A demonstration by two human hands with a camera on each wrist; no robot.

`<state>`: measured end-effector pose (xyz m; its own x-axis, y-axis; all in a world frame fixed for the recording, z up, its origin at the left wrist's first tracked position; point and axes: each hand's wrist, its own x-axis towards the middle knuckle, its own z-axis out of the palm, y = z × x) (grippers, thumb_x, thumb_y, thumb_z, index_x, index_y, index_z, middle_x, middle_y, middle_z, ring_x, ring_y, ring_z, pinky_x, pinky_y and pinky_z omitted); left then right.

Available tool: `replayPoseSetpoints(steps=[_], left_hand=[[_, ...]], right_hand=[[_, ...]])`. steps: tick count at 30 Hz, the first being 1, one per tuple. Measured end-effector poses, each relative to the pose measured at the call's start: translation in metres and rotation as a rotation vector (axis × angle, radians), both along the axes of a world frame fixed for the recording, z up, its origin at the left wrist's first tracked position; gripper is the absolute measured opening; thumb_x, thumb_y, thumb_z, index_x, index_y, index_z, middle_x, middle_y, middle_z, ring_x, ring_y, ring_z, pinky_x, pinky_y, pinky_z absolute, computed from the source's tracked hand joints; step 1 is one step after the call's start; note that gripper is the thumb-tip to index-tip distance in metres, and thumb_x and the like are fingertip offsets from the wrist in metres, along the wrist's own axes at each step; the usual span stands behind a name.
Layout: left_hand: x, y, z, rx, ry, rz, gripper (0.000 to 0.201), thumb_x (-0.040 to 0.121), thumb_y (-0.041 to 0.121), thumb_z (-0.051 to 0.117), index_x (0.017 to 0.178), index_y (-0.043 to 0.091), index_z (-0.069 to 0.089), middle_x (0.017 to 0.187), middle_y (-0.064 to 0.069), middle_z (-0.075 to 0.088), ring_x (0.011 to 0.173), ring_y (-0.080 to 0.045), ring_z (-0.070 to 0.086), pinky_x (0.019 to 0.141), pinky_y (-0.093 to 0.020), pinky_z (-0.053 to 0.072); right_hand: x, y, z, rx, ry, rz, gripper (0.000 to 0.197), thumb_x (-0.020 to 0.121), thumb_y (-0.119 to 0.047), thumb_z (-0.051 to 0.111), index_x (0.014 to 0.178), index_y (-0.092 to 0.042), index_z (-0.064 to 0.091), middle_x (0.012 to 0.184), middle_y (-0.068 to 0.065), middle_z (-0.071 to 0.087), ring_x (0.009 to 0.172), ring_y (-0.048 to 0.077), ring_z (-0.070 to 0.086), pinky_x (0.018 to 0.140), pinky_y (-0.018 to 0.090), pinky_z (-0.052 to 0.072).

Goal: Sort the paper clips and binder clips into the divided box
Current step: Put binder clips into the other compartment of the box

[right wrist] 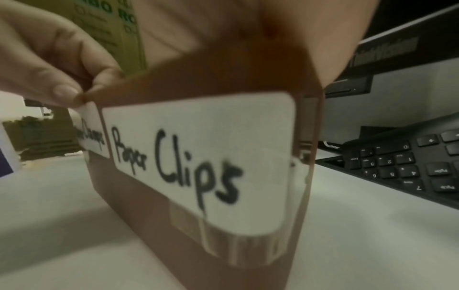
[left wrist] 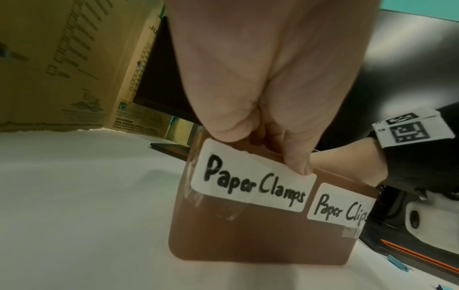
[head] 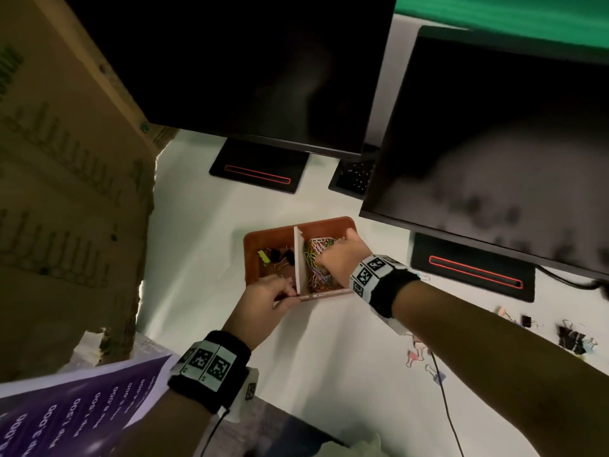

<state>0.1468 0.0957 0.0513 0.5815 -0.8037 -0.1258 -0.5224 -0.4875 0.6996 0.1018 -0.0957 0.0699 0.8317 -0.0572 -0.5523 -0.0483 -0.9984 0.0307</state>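
An orange-brown divided box (head: pixel 329 222) stands on the white table, split by a white divider (head: pixel 299 258). Its left compartment holds a few binder clips (head: pixel 278 255); the right one holds a heap of coloured paper clips (head: pixel 316 255). My left hand (head: pixel 290 293) pinches the near rim above the "Paper Clamps" label (left wrist: pixel 250 180). My right hand (head: pixel 329 258) reaches down into the paper-clip compartment, behind the "Paper Clips" label (right wrist: pixel 198 162). Its fingertips are buried among the clips and hidden.
Loose binder clips (head: pixel 573 338) lie on the table at the right, with more (head: pixel 417 354) under my right forearm. Two dark monitors (head: pixel 250 77) on black stands rise behind the box. A cardboard carton (head: pixel 66 192) stands at the left, a keyboard (right wrist: pixel 410 162) at the right.
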Motion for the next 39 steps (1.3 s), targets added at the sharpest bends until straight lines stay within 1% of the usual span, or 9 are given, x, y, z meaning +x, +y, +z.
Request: replayPoseSetpoints(steps=[4, 9, 14, 17, 21, 26, 28, 33, 39], left_hand=[[0.001, 0.002, -0.001, -0.012, 0.01, -0.008, 0.005, 0.083, 0.014, 0.066, 0.078, 0.016, 0.066, 0.076, 0.019, 0.052, 0.078, 0.014, 0.051, 0.067, -0.002, 0.034], [0.001, 0.003, -0.002, -0.01, 0.005, -0.02, 0.004, 0.083, 0.015, 0.064, 0.079, 0.015, 0.066, 0.077, 0.015, 0.054, 0.077, 0.008, 0.051, 0.068, -0.007, 0.037], [0.0, 0.001, 0.0, 0.005, -0.009, -0.022, 0.004, 0.083, 0.018, 0.065, 0.08, 0.016, 0.065, 0.079, 0.011, 0.056, 0.074, 0.002, 0.052, 0.067, -0.018, 0.041], [-0.001, -0.001, 0.004, -0.006, -0.028, -0.009, 0.01, 0.078, 0.024, 0.071, 0.081, 0.018, 0.063, 0.081, 0.008, 0.055, 0.075, -0.003, 0.054, 0.07, -0.025, 0.048], [-0.014, -0.017, 0.026, -0.107, -0.163, -0.052, 0.017, 0.079, 0.031, 0.07, 0.085, 0.021, 0.057, 0.087, 0.009, 0.05, 0.081, -0.007, 0.052, 0.073, -0.021, 0.045], [-0.067, -0.073, 0.03, -0.2, -0.032, -0.313, 0.017, 0.088, 0.026, 0.058, 0.103, 0.02, 0.058, 0.101, 0.01, 0.047, 0.093, 0.0, 0.049, 0.085, -0.02, 0.045], [-0.089, -0.098, 0.013, -0.156, 0.002, -0.39, 0.023, 0.087, 0.024, 0.058, 0.11, 0.022, 0.056, 0.111, 0.007, 0.045, 0.104, -0.004, 0.047, 0.094, -0.024, 0.043], [-0.123, -0.161, -0.031, 0.099, -0.059, -0.371, 0.043, 0.088, 0.015, 0.054, 0.129, 0.027, 0.046, 0.14, 0.003, 0.032, 0.128, -0.018, 0.034, 0.109, -0.03, 0.031], [-0.116, -0.198, -0.061, 0.18, -0.142, -0.386, 0.043, 0.085, 0.008, 0.052, 0.126, 0.022, 0.051, 0.134, -0.003, 0.042, 0.115, -0.027, 0.045, 0.103, -0.039, 0.039]], right_hand=[[0.003, -0.001, -0.003, -0.008, 0.027, 0.006, 0.016, 0.092, -0.016, 0.046, 0.081, -0.025, 0.052, 0.081, -0.006, 0.055, 0.089, 0.021, 0.055, 0.099, 0.041, 0.027], [-0.002, -0.008, -0.003, 0.142, -0.015, -0.076, 0.016, 0.091, -0.015, 0.049, 0.09, -0.025, 0.062, 0.088, -0.006, 0.063, 0.092, 0.018, 0.056, 0.097, 0.035, 0.029], [-0.022, -0.022, 0.003, 0.423, -0.237, -0.248, 0.023, 0.09, -0.013, 0.052, 0.109, -0.022, 0.06, 0.105, 0.0, 0.059, 0.096, 0.021, 0.058, 0.087, 0.03, 0.044], [-0.051, -0.039, 0.012, 0.526, -0.463, -0.356, 0.017, 0.09, -0.014, 0.056, 0.104, -0.019, 0.065, 0.105, 0.001, 0.059, 0.09, 0.017, 0.058, 0.084, 0.027, 0.048], [-0.117, -0.071, 0.014, 0.533, -0.65, -0.626, 0.013, 0.085, -0.008, 0.063, 0.093, -0.016, 0.069, 0.09, 0.002, 0.057, 0.078, 0.019, 0.061, 0.078, 0.031, 0.052], [-0.205, -0.102, -0.011, 0.424, -0.478, -0.95, 0.021, 0.087, -0.003, 0.058, 0.099, -0.017, 0.067, 0.095, 0.0, 0.053, 0.078, 0.02, 0.061, 0.081, 0.04, 0.055], [-0.225, -0.108, -0.018, 0.399, -0.411, -0.999, 0.022, 0.086, -0.004, 0.06, 0.102, -0.016, 0.069, 0.103, 0.004, 0.052, 0.082, 0.018, 0.058, 0.085, 0.037, 0.054], [-0.231, -0.113, -0.031, 0.455, -0.305, -0.969, 0.033, 0.084, -0.01, 0.065, 0.116, -0.019, 0.063, 0.122, 0.005, 0.049, 0.088, 0.011, 0.051, 0.093, 0.032, 0.05], [-0.199, -0.113, -0.052, 0.513, -0.217, -0.793, 0.039, 0.083, -0.013, 0.065, 0.122, -0.019, 0.06, 0.125, 0.007, 0.044, 0.111, 0.022, 0.051, 0.101, 0.028, 0.038]])
